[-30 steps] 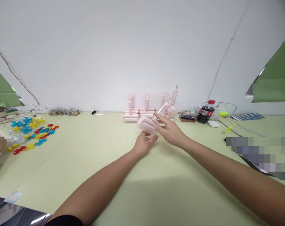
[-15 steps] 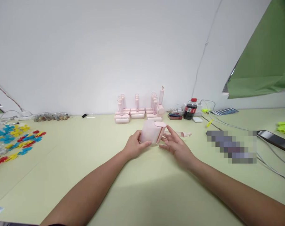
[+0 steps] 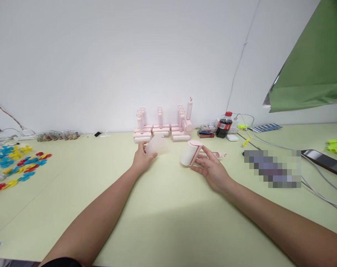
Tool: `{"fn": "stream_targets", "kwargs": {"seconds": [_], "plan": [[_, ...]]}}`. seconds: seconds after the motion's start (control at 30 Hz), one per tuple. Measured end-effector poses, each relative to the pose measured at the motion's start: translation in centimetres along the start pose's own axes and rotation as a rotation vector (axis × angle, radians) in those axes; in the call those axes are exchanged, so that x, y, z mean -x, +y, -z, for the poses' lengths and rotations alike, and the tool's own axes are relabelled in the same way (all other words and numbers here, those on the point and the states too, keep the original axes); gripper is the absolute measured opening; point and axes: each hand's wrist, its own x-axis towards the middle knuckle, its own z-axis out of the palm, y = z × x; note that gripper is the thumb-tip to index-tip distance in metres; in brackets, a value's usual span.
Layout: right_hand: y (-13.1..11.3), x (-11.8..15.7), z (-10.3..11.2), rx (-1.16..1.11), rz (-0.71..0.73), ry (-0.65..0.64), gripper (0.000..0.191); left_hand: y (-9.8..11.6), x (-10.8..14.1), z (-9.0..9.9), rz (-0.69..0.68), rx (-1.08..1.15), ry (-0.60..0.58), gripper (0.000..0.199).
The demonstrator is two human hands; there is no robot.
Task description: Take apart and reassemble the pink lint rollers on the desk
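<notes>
Above the table [image 3: 162, 215], we clasp a cloudy cover [image 3: 156, 145] in our left grip [image 3: 142, 160], a white roller [image 3: 188, 154] in our right grip [image 3: 216, 172].

White roller [image 3: 189, 154] in right fingers [image 3: 209, 153]

Single head cam: above and behind the fingers [image 3: 208, 153], facing forward and down across the counter [image 3: 159, 200] to the wall [image 3: 101, 70] beyond them; wide view.
</notes>
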Motion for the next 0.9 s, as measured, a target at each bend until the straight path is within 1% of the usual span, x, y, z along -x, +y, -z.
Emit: {"fn": "stream_targets", "kwargs": {"seconds": [0.13,0.33,0.5,0.73,0.9], "plan": [[0.6,-0.2,0.1,0.027,0.015,0.044,0.071,-0.2,-0.1,-0.1,-0.009,-0.010,-0.011,0.073],[0.8,-0.5,0.1,0.062,0.028,0.034,0.069,-0.4,-0.2,-0.2,0.009,0.033,-0.004,0.078],[0.8,-0.5,0.0,0.092,0.033,0.015,0.071,-0.7,-0.3,-0.5,-0.002,0.007,-0.007,0.067],[0.8,-0.5,-0.1,0.087,0.029,0.030,0.071,-1.2,-0.6,-0.5,-0.015,-0.092,-0.072,0.056],[1.1,-0.4,-0.2,0.054,0.015,-0.009,0.071,-1.4,-0.7,-0.6,-0.025,-0.201,-0.110,0.056]]}}
